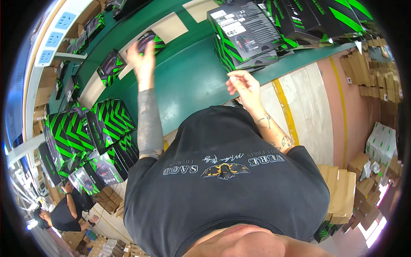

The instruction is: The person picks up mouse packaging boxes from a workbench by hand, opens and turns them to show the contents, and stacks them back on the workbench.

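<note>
Left hand [140, 58] spread open at black-green box [158, 41] (contact unclear); right hand [247, 89] half-open, empty, by counter's [184, 81] near edge. Grip sides squarely.

From where I stood, the left hand [142, 58] hid part of a small black-and-green box [158, 44], and I couldn't tell whether they touched. The bigger boxes [295, 19] were cut off along the top edge, their fine print too small to read. A distant co-worker [64, 215] was too tiny to follow clearly.
</note>
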